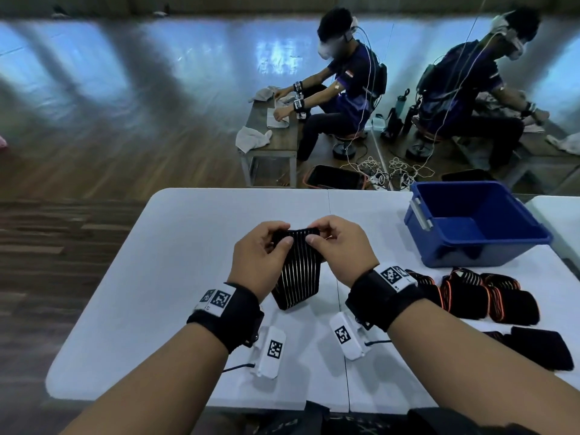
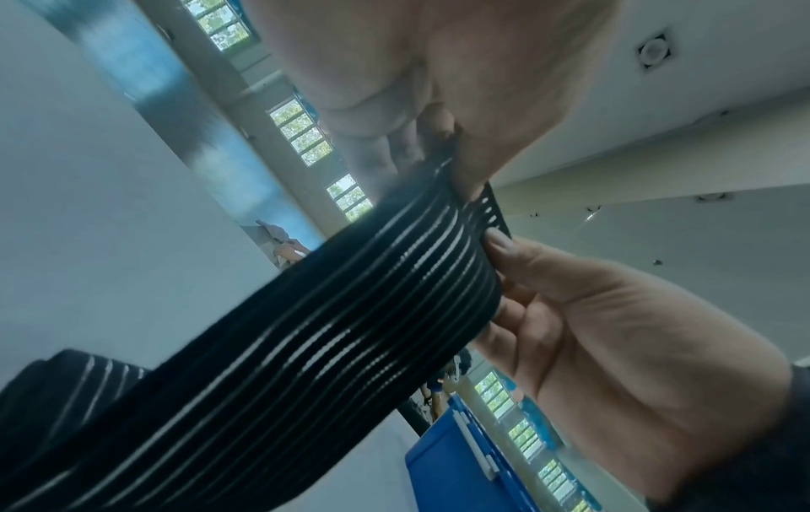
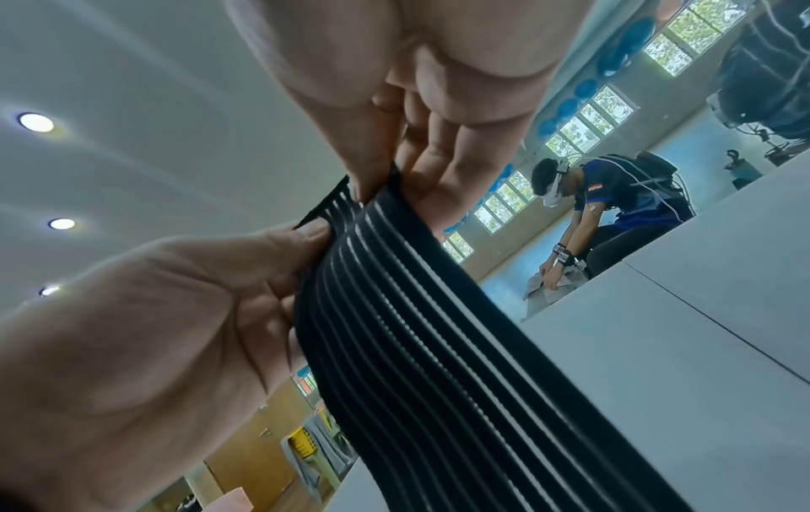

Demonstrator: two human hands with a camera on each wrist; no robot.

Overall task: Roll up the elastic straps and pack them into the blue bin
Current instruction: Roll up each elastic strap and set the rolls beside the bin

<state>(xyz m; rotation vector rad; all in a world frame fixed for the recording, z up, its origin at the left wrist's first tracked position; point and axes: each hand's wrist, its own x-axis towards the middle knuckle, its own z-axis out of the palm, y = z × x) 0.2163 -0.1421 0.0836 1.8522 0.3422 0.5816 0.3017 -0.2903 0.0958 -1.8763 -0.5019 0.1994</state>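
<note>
**Two hands pinch the top of a stretchy strap**

The left hand (image 1: 263, 246) and the right hand (image 1: 340, 246) both have a grip on the top edge of one black elastic strap (image 1: 298, 271). Each thumb (image 2: 497, 242) presses the cloth against the fingers behind it, so both hands are clamped on the strap, one at each top corner. The strap has thin white lines running down it. It is held up in the air, and its bottom end hangs down to the white counter (image 1: 188, 277), where it seems to touch.

I think this strap is light and very soft. It bends and flops, so it will not stay flat by itself. It looks ribbed and a bit rough, so it should not slip from the fingers. It will not break if it drops. The top edge looks like a good place to hold it, because a roll can start there and be kept tight with the thumbs.

More straps (image 1: 470, 296), black with orange edges, lie on the counter to the right. The blue bin (image 1: 470, 224) sits just behind them.
</note>
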